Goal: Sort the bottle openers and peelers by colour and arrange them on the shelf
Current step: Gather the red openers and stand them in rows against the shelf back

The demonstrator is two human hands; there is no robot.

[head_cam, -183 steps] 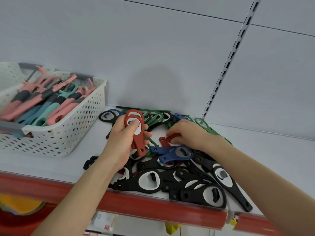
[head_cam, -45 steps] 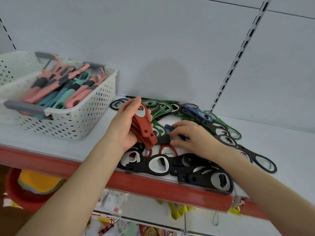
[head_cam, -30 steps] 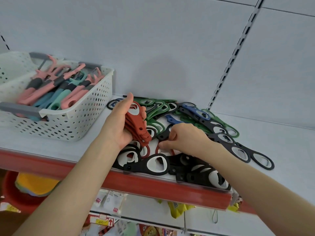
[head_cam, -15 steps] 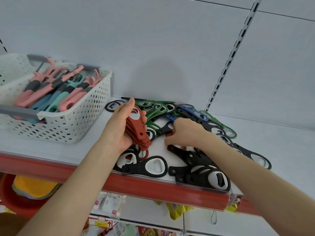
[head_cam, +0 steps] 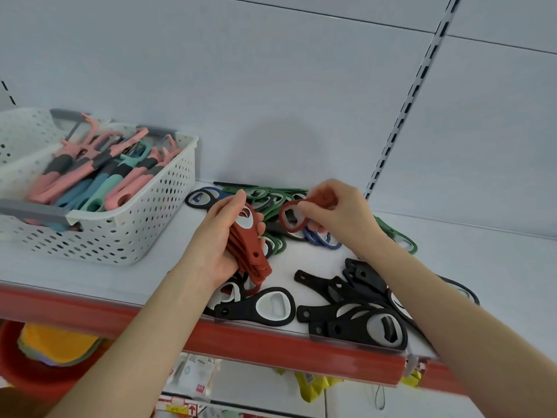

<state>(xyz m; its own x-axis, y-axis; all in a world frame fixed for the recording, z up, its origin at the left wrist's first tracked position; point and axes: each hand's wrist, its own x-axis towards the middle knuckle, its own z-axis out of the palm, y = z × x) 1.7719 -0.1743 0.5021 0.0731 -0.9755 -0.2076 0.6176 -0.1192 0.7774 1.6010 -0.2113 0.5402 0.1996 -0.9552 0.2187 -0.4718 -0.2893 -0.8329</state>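
**Red openers in both hands; mixed pile on shelf**

1. Left hand [head_cam: 217, 239]: fingers and thumb are curled round a stack of red bottle openers [head_cam: 251, 251]. The stack is held tilted above the shelf [head_cam: 75, 276], with the ring ends up and away and the handle ends down toward the front edge. The exact count in the stack cannot be told.

2. Right hand [head_cam: 340, 212]: fingertips pinch the handle of 1 single red opener [head_cam: 289, 217]. It is raised clear of the pile, its ring pointing toward the left hand's stack, near it but not touching.

3. Pile on the shelf:
- Green openers [head_cam: 271, 197] lie overlapped at the back, behind and between the 2 hands.
- Blue openers [head_cam: 321, 239] lie just below the right hand, partly hidden by it.
- Black openers [head_cam: 355, 315] lie nearest the front, several overlapping, under and beside the right forearm. 1 lies alone beside the left wrist.

4. Peelers [head_cam: 90, 176]: pink and teal with grey grips, mixed together in a white perforated basket [head_cam: 135, 233]. The basket stands on the shelf to the left, apart from the opener pile.

5. Fixtures: a red front rail [head_cam: 271, 339] edges the shelf. A pale back panel [head_cam: 271, 86] rises behind it, with a slotted upright [head_cam: 404, 116] at the right.
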